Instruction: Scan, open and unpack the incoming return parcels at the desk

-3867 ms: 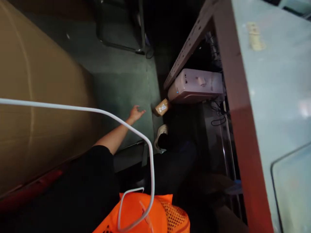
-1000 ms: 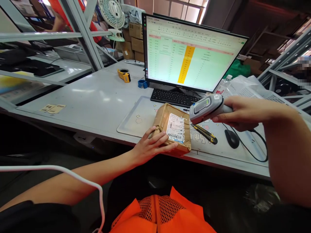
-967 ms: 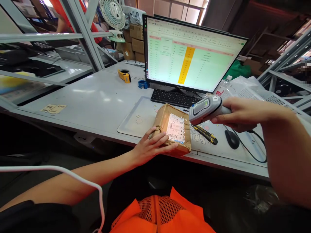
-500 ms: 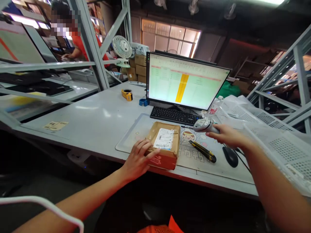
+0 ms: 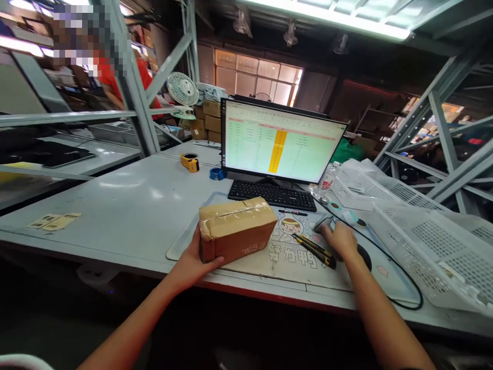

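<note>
A brown cardboard box (image 5: 236, 226) sits tilted toward me at the mat's front, its taped seam facing up and printed lettering on its near side. My left hand (image 5: 198, 257) grips its left end, thumb along the near lower edge. Low over the mat, my right hand (image 5: 342, 240) is closed around a grey barcode scanner (image 5: 324, 223), which is blurred and partly covered by the fingers. Beside that hand lies a yellow-and-black utility knife (image 5: 315, 251). A black mouse (image 5: 364, 257) is partly hidden behind the right wrist.
A monitor (image 5: 281, 141) showing a spreadsheet stands behind a black keyboard (image 5: 271, 195). White perforated baskets (image 5: 427, 252) line the right side. Yellow tape (image 5: 190, 162) and blue tape (image 5: 217, 173) rest at the back left. A cable (image 5: 400, 304) loops across the mat. Another person (image 5: 110, 79) is beyond the frame.
The box has been turned, so its white label no longer shows and the taped seam faces up. My right hand has come down and left with the scanner, toward the knife.
</note>
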Motion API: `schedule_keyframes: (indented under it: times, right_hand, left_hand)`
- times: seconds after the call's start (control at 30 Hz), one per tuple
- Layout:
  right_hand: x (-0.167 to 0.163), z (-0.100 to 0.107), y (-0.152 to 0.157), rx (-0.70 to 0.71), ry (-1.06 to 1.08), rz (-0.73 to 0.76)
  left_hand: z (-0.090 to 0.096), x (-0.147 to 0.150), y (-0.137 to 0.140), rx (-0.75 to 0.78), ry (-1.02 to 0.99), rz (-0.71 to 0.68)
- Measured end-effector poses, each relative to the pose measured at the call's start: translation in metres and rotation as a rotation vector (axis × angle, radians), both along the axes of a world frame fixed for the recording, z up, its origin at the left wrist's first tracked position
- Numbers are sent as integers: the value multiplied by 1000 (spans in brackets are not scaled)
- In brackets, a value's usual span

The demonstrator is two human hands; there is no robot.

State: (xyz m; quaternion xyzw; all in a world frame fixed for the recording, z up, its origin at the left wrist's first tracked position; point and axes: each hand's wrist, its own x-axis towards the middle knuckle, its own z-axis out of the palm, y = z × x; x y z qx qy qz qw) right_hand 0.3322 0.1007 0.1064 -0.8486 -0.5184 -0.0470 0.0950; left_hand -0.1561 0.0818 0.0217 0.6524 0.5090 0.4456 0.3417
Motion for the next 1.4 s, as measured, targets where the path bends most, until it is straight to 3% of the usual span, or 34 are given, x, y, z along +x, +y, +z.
schedule_keyframes:
  times: [0.07, 0.13, 0.27, 0.4, 0.57, 0.8, 0.9, 1.0, 1.13, 1.23, 1.33, 1.4]
  right_hand:
    - [-6, 16, 13, 140, -40, 47]
    - [-15, 26, 34, 186, -53, 168]
    - [-35, 23, 85, 33, -3, 364]
    - [-50, 8, 119, 21, -1, 330]
    - [-57, -6, 131, -6, 18, 266]
    - [-65, 1, 138, -59, 37, 298]
    - [-74, 14, 126, -70, 33, 330]
    - [-77, 18, 85, -78, 31, 380]
    - [-62, -3, 7, -151, -9, 440]
    - [-52, -23, -34, -187, -56, 444]
    - [-55, -27, -46, -91, 12, 488]
    - [-63, -18, -44, -9, 219, 573]
  left_hand:
    - [4, 7, 7, -22, -88, -25]
    - [6, 13, 12, -44, -153, -39]
    - [4, 15, 17, -70, -169, -44]
    - [0, 10, 16, -87, -164, -5]
    - [4, 11, 12, -76, -193, 2]
    - [-3, 6, 18, -97, -178, -46]
    - [-5, 5, 17, -105, -201, -45]
    - [-3, 4, 15, -91, -213, -60]
    - [4, 0, 14, -102, -206, -108]
    - [12, -2, 16, -96, -160, -199]
    - [19, -3, 18, -82, -94, -296]
    - [21, -3, 19, -105, -61, -317]
